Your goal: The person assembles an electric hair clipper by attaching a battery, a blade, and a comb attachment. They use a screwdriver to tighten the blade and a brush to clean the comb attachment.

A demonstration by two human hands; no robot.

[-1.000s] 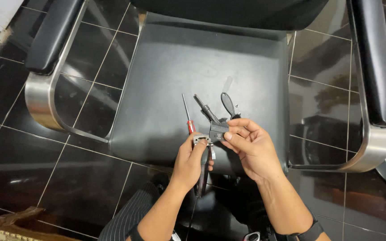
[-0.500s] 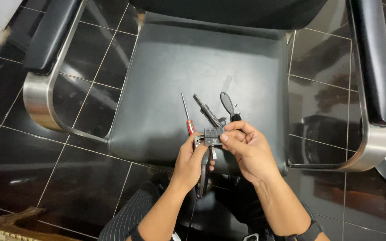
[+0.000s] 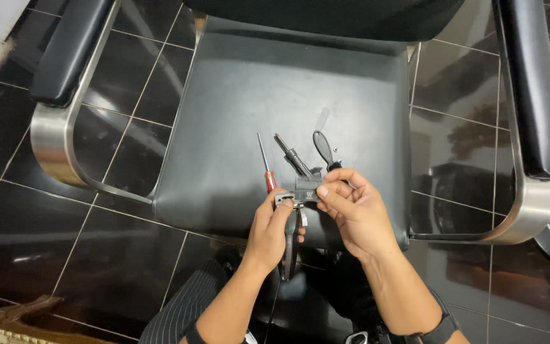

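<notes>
Pinching a small grey metal part [image 3: 307,190] between both hands: right hand [image 3: 351,213] fingertips closed on its right end, left hand [image 3: 274,226] thumb and forefinger on its left end, long axis left-right. It sits over the chair seat [image 3: 237,114] front edge, red-handled screwdriver [image 3: 266,169] just left, black tools [image 3: 316,150] behind, open seat beyond

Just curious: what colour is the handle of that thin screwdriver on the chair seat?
Red, seen in the head view: the screwdriver lies beside the left hand.
</notes>
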